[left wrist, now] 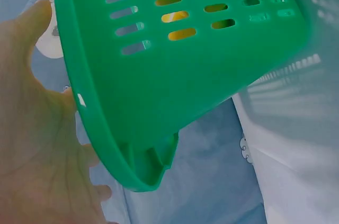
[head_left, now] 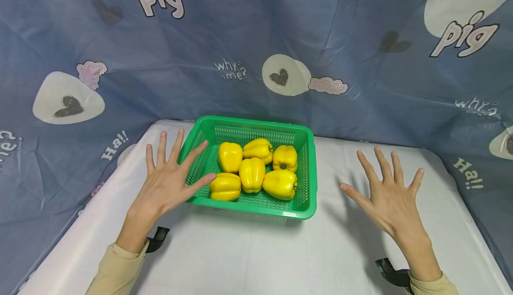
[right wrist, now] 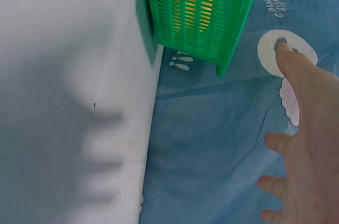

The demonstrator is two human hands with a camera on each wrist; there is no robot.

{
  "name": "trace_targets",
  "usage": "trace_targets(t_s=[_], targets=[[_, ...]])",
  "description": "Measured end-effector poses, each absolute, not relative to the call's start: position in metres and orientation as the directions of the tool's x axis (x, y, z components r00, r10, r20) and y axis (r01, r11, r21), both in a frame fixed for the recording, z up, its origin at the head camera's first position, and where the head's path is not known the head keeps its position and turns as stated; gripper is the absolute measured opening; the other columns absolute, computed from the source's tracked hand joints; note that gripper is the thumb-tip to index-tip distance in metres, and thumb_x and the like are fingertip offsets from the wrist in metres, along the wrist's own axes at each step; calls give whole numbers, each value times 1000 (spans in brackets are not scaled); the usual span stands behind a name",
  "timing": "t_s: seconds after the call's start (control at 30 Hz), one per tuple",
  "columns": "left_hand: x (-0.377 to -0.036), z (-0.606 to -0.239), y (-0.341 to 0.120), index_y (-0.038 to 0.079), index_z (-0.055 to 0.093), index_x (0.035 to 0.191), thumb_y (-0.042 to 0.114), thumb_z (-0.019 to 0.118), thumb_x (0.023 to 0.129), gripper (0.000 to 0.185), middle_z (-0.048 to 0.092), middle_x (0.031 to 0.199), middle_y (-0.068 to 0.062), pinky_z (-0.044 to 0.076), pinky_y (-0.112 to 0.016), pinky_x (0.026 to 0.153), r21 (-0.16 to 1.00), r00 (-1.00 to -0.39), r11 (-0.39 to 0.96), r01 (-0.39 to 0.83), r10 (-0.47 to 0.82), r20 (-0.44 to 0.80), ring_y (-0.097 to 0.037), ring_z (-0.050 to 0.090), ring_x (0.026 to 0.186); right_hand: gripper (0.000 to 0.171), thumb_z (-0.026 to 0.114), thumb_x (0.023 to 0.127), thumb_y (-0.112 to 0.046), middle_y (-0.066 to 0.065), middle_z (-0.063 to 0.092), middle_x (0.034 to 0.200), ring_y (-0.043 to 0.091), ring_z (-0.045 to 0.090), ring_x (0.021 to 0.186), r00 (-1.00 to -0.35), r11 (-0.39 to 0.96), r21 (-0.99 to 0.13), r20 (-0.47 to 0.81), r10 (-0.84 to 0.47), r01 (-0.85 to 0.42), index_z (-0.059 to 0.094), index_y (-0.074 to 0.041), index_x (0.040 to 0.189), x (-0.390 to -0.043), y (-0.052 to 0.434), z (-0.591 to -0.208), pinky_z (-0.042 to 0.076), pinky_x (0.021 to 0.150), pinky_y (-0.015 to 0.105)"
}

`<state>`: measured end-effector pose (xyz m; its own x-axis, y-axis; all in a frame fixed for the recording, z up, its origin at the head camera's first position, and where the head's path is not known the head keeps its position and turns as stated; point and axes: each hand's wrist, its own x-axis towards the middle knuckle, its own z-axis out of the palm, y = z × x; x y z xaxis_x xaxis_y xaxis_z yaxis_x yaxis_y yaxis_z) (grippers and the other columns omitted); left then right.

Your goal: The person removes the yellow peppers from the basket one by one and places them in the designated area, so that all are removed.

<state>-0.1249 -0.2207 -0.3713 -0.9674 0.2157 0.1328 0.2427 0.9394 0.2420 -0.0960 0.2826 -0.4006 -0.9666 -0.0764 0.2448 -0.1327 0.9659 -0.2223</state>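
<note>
From the head view, my left hand point(head_left: 170, 183) is spread flat with straight fingers, holding nothing, its thumb and forefinger reaching over the left rim of the green basket point(head_left: 306, 170). My right hand point(head_left: 386, 194) is spread open too, fingers fanned, hovering over the white table point(head_left: 248, 255) well apart from the basket's right wall. Six yellow peppers point(head_left: 251, 174) sit packed together on the basket's floor, touching one another. The basket stands toward the back of the table, just before the blue printed cloth point(head_left: 248, 32) that hangs behind and wraps round both sides. A dark strap point(head_left: 157, 239) shows at my left wrist and another at my right wrist, above the beige sleeves point(head_left: 116, 270).

In the left wrist view, the basket's slotted green wall point(left wrist: 175, 65) fills most of the frame and blocks nearly everything behind it; bits of yellow show through the slots. My left palm point(left wrist: 32, 150) lies open just beside the rim; whether it touches I cannot tell.

In the right wrist view, my right hand's fingers point(right wrist: 304, 128) are loose and empty, with the basket point(right wrist: 201, 12) apart from them at the top of the frame, yellow glimpsed through its mesh, and the white tabletop point(right wrist: 63, 102) at left
</note>
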Motion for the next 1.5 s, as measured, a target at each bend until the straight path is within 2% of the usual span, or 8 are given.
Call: trace_targets(t_s=[0.13,0.27,0.4,0.57,0.73,0.83,0.97,1.5], targets=[[-121,-372,-221,45,21,172,78,51,100,85,-3,183,-19,-7,-86,123,235,-974,948,215,189,127,-57,-13,166,90,60,99,-71,21,22,179,55,8,166,-966,966,-220,248,-77,-134,26,-31,173,-95,283,-401,-14,114,92],[-116,-375,-222,44,18,172,79,50,100,86,3,182,-23,6,-90,119,215,-981,961,175,152,119,-68,11,160,90,60,99,-71,20,22,180,54,9,166,-965,965,-223,250,-78,-136,26,-32,173,-94,283,-402,-11,114,93],[-110,-378,-223,40,20,173,76,47,103,83,12,179,-30,26,-88,112,225,-985,965,137,109,133,-71,37,146,90,60,99,-70,19,22,180,54,10,166,-965,964,-227,249,-80,-138,26,-32,173,-93,283,-404,-10,115,93],[-103,-378,-223,34,25,173,70,44,107,77,21,175,-35,43,-82,96,286,-985,952,105,61,160,-70,56,125,89,61,99,-70,20,23,179,53,10,166,-965,964,-229,250,-79,-138,27,-32,172,-93,284,-404,-10,115,93],[-99,-379,-219,30,29,172,64,42,111,72,27,173,-33,50,-80,84,402,-985,912,84,16,170,-70,63,112,90,61,99,-71,20,23,179,54,12,166,-965,964,-226,250,-79,-138,27,-32,172,-93,284,-404,-8,115,93],[-96,-382,-215,27,31,171,62,41,112,69,31,172,-33,53,-80,81,449,-986,891,69,-6,165,-69,64,113,90,61,99,-71,19,23,179,55,13,165,-966,964,-226,246,-85,-142,27,-32,172,-93,283,-406,-7,114,94],[-91,-386,-212,23,31,172,60,38,113,69,34,169,-33,53,-78,84,486,-990,873,35,-35,133,-65,63,121,90,61,99,-71,19,22,180,55,13,165,-966,963,-228,242,-89,-146,27,-32,172,-93,282,-407,-8,115,93],[-101,-389,-207,13,41,166,55,39,115,67,41,165,-33,57,-74,77,488,-979,871,52,-53,199,-62,66,117,91,60,98,-74,15,21,181,52,13,166,-965,959,-229,237,-110,-165,26,-36,172,-95,270,-406,-6,117,93]])
